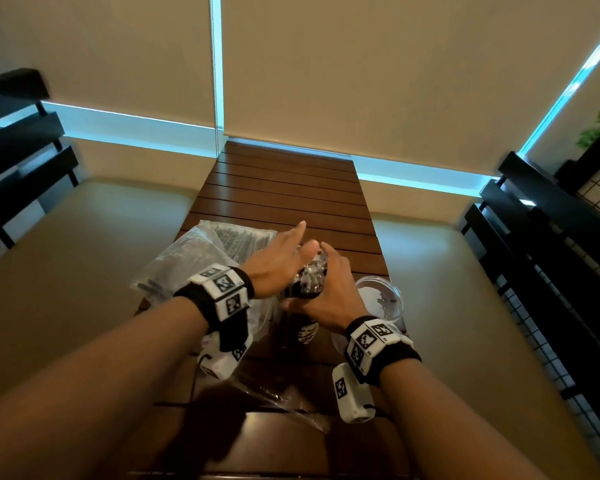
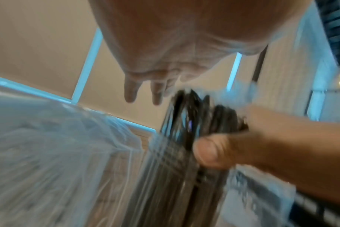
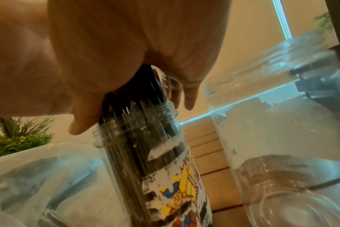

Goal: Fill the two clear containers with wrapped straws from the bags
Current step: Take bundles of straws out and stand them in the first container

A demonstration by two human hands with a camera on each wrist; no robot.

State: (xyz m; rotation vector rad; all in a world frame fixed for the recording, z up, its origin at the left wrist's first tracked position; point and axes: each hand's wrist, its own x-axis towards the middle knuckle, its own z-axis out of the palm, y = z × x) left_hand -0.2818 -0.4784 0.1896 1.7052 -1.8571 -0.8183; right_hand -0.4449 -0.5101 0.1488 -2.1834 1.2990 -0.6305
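Note:
A clear container (image 3: 145, 155) with a torn colourful label stands on the wooden table (image 1: 284, 188), packed with black wrapped straws (image 3: 138, 98). My right hand (image 1: 322, 292) grips the straw tops (image 1: 310, 277) above the container's mouth, thumb (image 2: 210, 152) pressed on the bundle (image 2: 194, 116). My left hand (image 1: 288, 254) hovers beside and over the straw tops with fingers (image 2: 130, 92) straight, holding nothing. A second clear container (image 1: 380, 299) stands just right of the first, open-topped and without straws (image 3: 272, 145). A clear plastic bag (image 1: 201, 258) of black wrapped straws lies to the left.
The table is narrow, with beige floor on both sides. Dark slatted furniture (image 1: 534, 254) stands at right and at far left (image 1: 21, 150). Crumpled clear plastic (image 1: 277, 400) lies on the near part of the table. A green plant (image 3: 19, 138) shows behind the bag.

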